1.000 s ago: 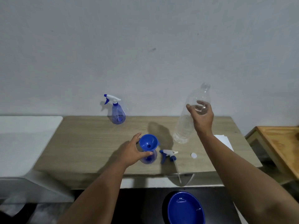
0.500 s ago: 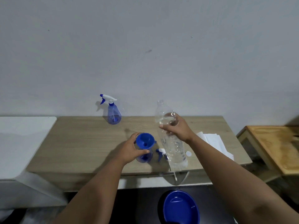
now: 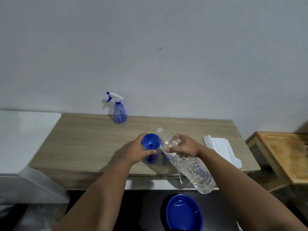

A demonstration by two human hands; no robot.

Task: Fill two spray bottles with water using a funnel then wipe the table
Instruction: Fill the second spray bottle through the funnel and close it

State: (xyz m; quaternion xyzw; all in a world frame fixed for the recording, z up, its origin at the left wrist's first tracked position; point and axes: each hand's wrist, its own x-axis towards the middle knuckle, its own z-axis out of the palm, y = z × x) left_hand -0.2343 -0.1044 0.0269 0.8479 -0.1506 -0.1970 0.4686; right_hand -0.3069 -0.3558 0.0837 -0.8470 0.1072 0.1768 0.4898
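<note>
A blue funnel [image 3: 150,144] sits in the neck of an open blue spray bottle [image 3: 150,160] near the front of the wooden table [image 3: 86,144]. My left hand [image 3: 136,151] grips the funnel and bottle neck. My right hand [image 3: 185,147] holds a clear water bottle [image 3: 188,163], tilted with its open mouth just above the funnel's right rim and its base toward me. A second blue spray bottle [image 3: 120,112] with its white trigger head on stands at the back by the wall. The removed trigger head [image 3: 164,159] lies mostly hidden behind the water bottle.
Folded white paper towels [image 3: 221,149] lie on the table's right end. A blue bowl [image 3: 183,212] sits on the floor below the front edge. A white surface [image 3: 21,135] adjoins the table on the left, a wooden stool [image 3: 283,154] on the right.
My right hand brought the water bottle from upright at the right down and left, tipping its mouth toward the funnel. My left hand stayed on the funnel.
</note>
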